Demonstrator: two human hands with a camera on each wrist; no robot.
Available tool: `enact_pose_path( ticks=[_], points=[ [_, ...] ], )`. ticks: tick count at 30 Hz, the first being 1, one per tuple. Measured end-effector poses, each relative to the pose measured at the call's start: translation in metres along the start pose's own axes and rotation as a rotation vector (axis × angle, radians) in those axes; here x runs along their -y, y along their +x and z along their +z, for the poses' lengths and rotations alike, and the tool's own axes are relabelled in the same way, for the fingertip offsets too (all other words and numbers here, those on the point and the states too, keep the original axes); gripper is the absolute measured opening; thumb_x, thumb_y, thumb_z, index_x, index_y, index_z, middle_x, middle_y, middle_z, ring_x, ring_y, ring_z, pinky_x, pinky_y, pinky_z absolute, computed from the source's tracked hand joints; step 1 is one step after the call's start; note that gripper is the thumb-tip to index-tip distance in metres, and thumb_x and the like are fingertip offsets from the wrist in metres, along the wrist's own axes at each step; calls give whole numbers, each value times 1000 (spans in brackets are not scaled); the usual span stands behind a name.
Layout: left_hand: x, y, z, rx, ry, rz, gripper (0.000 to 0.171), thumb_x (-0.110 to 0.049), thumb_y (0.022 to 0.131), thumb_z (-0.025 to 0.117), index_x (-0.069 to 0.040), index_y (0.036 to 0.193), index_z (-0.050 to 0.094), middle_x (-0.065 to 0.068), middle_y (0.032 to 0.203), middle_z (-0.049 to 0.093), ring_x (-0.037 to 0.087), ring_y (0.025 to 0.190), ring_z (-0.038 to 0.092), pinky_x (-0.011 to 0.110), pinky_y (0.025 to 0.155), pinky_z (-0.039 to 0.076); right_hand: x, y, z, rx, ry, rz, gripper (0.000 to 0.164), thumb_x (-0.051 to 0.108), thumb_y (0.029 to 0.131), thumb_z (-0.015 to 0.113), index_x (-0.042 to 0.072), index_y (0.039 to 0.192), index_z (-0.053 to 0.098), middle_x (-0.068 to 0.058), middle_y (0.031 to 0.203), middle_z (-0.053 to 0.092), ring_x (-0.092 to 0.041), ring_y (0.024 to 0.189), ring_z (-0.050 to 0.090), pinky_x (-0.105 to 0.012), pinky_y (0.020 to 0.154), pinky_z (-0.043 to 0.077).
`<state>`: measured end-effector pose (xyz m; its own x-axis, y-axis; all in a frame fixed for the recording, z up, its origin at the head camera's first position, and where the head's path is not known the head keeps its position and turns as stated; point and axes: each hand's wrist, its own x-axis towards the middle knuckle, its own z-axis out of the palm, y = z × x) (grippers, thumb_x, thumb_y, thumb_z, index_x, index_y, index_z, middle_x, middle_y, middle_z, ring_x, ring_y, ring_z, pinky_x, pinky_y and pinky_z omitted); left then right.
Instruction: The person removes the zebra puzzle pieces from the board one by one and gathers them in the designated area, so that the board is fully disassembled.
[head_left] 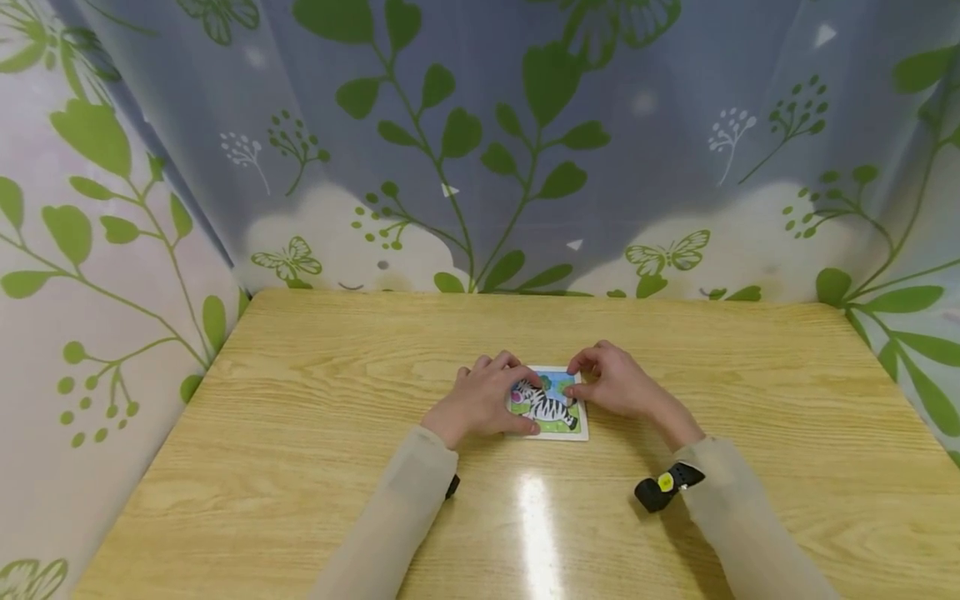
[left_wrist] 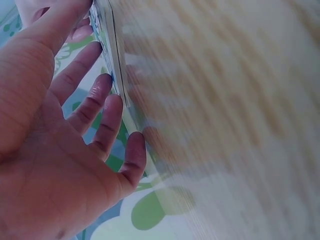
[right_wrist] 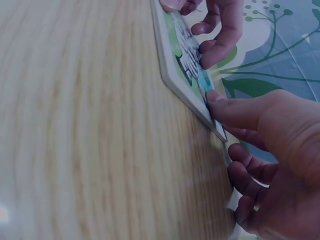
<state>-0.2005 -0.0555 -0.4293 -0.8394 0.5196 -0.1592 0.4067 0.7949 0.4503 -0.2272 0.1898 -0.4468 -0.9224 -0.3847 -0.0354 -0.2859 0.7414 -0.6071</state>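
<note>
A flat square zebra puzzle board with a white border lies on the wooden table between both hands. My left hand spans its left part, thumb at the near edge and index finger over the far side. In the left wrist view, the other fingertips rest by the edge of the board, which shows a layered side. My right hand holds the right side near the far corner. Its thumb lies on the picture, and its index finger is partly hidden behind the board.
The wood-grain table stretches out on every side of the board. Behind it hangs a curtain printed with leaves and butterflies, and patterned cloth also flanks the left and right. A black strap is on the right wrist.
</note>
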Motion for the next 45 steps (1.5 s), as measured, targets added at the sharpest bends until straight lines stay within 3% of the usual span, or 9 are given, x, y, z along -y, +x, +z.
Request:
enact_pose_path(
  ticks=[16, 28, 31, 38, 45],
  points=[
    [0, 2, 0, -5, 8, -13, 57, -51, 83, 83, -35, 133, 61, -3, 143, 48, 28, 124, 45, 53, 99, 37, -1, 2, 3, 22, -23, 42, 26, 25, 91, 77, 8, 107, 67, -13, 103, 55, -26, 93, 47, -37, 83, 35],
    [0, 1, 0, 4, 9, -22, 58, -52, 83, 82, -36, 133, 60, -3, 145, 48, 28, 126, 45, 52, 100, 37, -1, -1, 7, -9, 2, 59, 26, 24, 92, 76, 7, 109, 66, -11, 100, 52, -28, 94, 44, -41, 84, 29],
    [-1, 0, -1, 7, 10, -26, 58, -52, 83, 82, -36, 133, 60, -3, 145, 47, 28, 127, 44, 52, 100, 37, -1, -3, 8, -32, 47, 50, 27, 22, 91, 78, 6, 107, 64, -11, 100, 53, -27, 94, 45, -40, 85, 30],
    [-2, 0, -1, 14, 11, -29, 58, -52, 84, 81, -36, 135, 59, -3, 146, 46, 28, 128, 43, 51, 100, 36, -7, -6, 11, -74, 251, 23, 25, 10, 89, 77, 1, 106, 62, -13, 100, 64, -22, 92, 59, -31, 84, 47],
    [0, 0, 1, 6, 15, -15, 57, -51, 84, 81, -36, 134, 59, -2, 144, 47, 28, 125, 44, 51, 99, 37, -11, -9, 9, -81, 360, 60, 18, 9, 93, 72, 2, 107, 64, -13, 98, 67, -20, 89, 61, -24, 79, 49]
  ],
)
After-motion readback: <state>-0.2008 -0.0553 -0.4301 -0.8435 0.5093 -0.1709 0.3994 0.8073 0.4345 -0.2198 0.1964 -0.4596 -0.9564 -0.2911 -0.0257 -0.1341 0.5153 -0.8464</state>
